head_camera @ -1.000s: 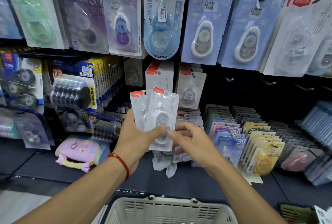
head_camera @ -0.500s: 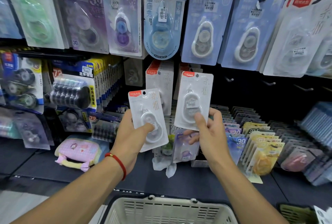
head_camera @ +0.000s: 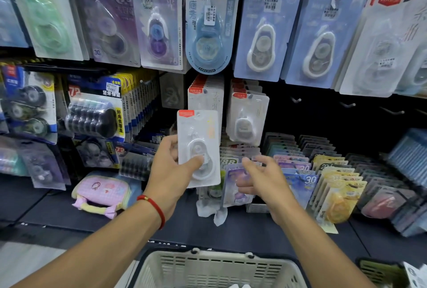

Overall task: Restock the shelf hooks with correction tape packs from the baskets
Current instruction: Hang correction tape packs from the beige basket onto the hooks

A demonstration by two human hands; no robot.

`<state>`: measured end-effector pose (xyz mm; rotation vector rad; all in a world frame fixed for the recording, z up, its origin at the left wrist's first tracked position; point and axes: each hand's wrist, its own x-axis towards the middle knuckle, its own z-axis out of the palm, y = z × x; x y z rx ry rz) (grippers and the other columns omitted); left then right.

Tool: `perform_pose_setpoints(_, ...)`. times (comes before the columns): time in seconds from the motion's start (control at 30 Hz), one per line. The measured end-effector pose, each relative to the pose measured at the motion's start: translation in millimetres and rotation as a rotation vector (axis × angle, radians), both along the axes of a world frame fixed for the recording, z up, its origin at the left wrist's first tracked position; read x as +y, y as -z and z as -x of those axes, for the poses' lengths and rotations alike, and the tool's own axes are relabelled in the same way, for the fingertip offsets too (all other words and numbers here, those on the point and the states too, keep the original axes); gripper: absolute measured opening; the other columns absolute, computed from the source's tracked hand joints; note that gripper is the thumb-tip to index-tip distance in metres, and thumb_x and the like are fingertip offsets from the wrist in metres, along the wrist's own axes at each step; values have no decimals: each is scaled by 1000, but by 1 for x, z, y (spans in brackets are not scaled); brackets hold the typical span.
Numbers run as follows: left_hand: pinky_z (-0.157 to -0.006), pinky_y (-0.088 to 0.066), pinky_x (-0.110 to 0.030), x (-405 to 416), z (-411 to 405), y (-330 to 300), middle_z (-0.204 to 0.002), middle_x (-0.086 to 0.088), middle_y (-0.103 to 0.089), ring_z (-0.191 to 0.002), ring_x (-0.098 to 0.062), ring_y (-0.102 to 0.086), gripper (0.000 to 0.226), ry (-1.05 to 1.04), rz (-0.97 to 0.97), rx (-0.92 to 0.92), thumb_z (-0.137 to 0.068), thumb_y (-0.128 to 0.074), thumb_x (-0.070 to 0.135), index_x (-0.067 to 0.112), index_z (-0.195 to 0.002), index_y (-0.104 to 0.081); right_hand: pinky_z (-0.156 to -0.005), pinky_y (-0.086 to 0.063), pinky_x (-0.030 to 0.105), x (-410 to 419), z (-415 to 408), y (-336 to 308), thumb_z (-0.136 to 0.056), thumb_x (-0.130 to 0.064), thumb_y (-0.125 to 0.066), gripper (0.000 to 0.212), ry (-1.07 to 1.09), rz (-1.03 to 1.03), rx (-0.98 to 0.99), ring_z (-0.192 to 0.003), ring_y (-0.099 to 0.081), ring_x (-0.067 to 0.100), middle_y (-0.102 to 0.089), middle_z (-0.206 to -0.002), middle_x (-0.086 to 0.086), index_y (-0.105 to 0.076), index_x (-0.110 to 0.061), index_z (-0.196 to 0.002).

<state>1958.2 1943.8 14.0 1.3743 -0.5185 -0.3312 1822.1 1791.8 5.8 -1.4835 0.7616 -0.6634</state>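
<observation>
My left hand (head_camera: 171,172) grips a white correction tape pack (head_camera: 198,146) with a red tab, held upright in front of the shelf, thumb across its lower blister. My right hand (head_camera: 265,183) hovers empty just to its right, fingers relaxed and spread. A matching white pack (head_camera: 248,119) hangs at the front of a stack on a hook directly above my right hand. Another stack of the same packs (head_camera: 205,93) hangs on the hook to its left. A cream plastic basket (head_camera: 208,267) stands below, between my forearms.
Bare hooks (head_camera: 297,100) jut from the dark back panel at right. Larger blue and purple tape packs (head_camera: 265,31) hang on the row above. Rows of coloured packs (head_camera: 323,172) stand on the shelf at right; a pink pouch (head_camera: 101,193) lies at left.
My right hand carried one white pack up, left it hanging on the hook, and has dropped back empty. My left hand now holds a single pack, raised slightly higher.
</observation>
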Motion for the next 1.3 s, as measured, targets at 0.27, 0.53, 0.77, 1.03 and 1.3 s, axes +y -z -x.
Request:
perform_pose_setpoints(0.27, -80, -61, -22, 0, 13, -2, -112, 5, -80, -103, -14, -77, 49, 176, 33, -34, -90, -80, 7, 25, -130, -59, -58, -56, 20, 13, -3, -2, -92, -36, -78, 27, -342, 170, -85, -72, -74, 9, -79, -90, 2, -68, -21, -112)
perform_pose_setpoints(0.53, -92, -59, -23, -1, 22, -4, -130, 13, -71, -119, -7, -69, 67, 314, -61, -133, -89, -70, -16, 27, -139, -60, -57, -60, 31, 6, -4, -6, -105, -18, -62, 16, -17, 212, -292, -87, -77, 22, -76, -110, 0, -56, -20, -120)
perform_pose_setpoints(0.77, -111, -51, -29, -2, 33, -11, -148, 14, -58, -139, -1, -53, 81, 445, -4, -103, -86, -58, -28, 21, -150, -50, -56, -60, 32, 6, 0, -12, -106, -31, -61, 25, 57, 207, -360, -69, -77, 28, -79, -105, 3, -57, -24, -130)
perform_pose_setpoints(1.03, -113, -51, -38, -5, 24, -6, -148, 15, -57, -137, -3, -54, 72, 357, -151, -254, -91, -60, -14, 27, -149, -51, -74, -63, 39, -6, 0, -9, -102, -43, -63, 44, 114, 282, -115, -81, -77, 26, -78, -110, 3, -57, -19, -139)
perform_pose_setpoints(1.3, -127, -10, -25, -17, -12, 9, -175, 7, -11, -160, -10, -6, 81, 80, -579, -896, -93, -67, 11, 22, -164, -31, -121, -34, 40, -3, -11, -1, -101, -20, -61, 56, 110, 1171, 279, -152, -32, 21, -35, -164, 2, -45, -17, -155)
